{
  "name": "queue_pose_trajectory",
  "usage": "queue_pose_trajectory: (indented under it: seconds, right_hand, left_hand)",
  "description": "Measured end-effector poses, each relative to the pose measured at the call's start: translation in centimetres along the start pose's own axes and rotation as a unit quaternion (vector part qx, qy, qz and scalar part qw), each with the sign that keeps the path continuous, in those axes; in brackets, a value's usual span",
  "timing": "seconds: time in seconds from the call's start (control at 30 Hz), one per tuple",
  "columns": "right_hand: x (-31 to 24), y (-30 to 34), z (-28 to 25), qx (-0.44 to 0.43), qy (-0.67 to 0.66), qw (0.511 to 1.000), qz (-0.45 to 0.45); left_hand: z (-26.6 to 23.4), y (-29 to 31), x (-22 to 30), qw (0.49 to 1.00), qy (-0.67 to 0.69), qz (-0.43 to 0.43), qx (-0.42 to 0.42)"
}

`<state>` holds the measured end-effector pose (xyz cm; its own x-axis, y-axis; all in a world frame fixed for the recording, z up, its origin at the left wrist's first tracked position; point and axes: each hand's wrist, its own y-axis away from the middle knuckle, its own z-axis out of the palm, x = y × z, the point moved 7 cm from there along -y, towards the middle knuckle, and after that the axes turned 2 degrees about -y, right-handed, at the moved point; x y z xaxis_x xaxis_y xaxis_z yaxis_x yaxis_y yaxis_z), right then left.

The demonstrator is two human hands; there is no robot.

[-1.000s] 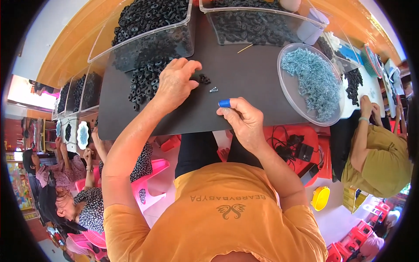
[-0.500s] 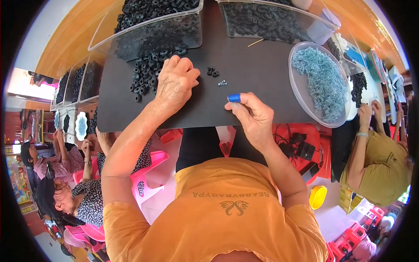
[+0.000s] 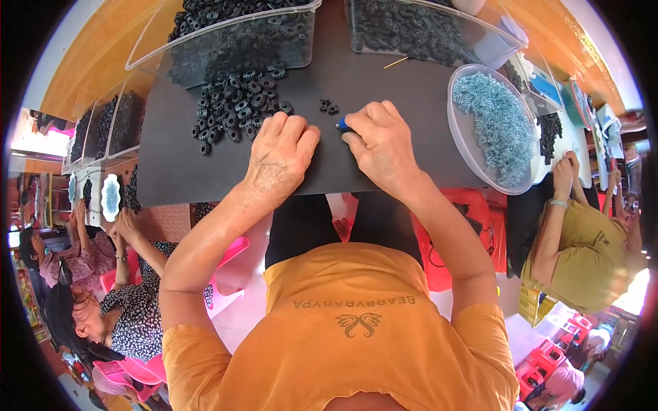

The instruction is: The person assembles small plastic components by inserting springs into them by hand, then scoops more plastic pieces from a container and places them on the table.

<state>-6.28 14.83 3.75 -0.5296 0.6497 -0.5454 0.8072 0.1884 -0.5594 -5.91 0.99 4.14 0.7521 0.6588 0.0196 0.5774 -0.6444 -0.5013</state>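
My left hand (image 3: 282, 152) is closed over the dark table, at the near right edge of a loose pile of small black plastic parts (image 3: 236, 109). Its fingertips are turned down, so anything between them is hidden. My right hand (image 3: 385, 145) pinches close to the tabletop, with a blue finger cover (image 3: 342, 124) on its index finger; what it grips, if anything, cannot be made out. Two black parts (image 3: 329, 106) lie just beyond the gap between my hands. To the right, a round clear tray (image 3: 460, 147) holds many small blue-silver metal pieces (image 3: 497, 127) that look like springs.
Clear bins of black parts stand at the far left (image 3: 312, 51) and far right (image 3: 356, 34). A thin yellow stick (image 3: 395, 62) lies before the right bin. Co-workers sit at tables on the left (image 3: 137, 301) and right (image 3: 576, 253). A red stool (image 3: 439, 250) stands under the table.
My left hand has drawn back from the black pile toward me. My right hand has moved forward and left, its fingers now where a few small metal pieces lay in view.
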Motion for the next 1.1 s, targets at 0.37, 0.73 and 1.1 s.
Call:
queue_pose_trajectory:
  seconds: [0.37, 0.73, 1.1]
  right_hand:
    - [-0.2, -1.1, 1.3, -0.057, 0.047, 0.997, -0.034]
    - [-1.0, 0.8, 0.2, -0.041, -0.231, 0.961, 0.145]
    - [-4.3, 0.2, -1.1, 0.035, -0.107, 0.993, -0.030]
  left_hand:
    - [-0.4, 1.1, -1.2, 0.990, 0.103, -0.078, 0.057]
    - [2.1, 3.6, -2.5, 0.630, 0.657, -0.412, 0.045]
    - [1.3, 3.5, -0.9, 0.656, 0.639, -0.393, 0.082]
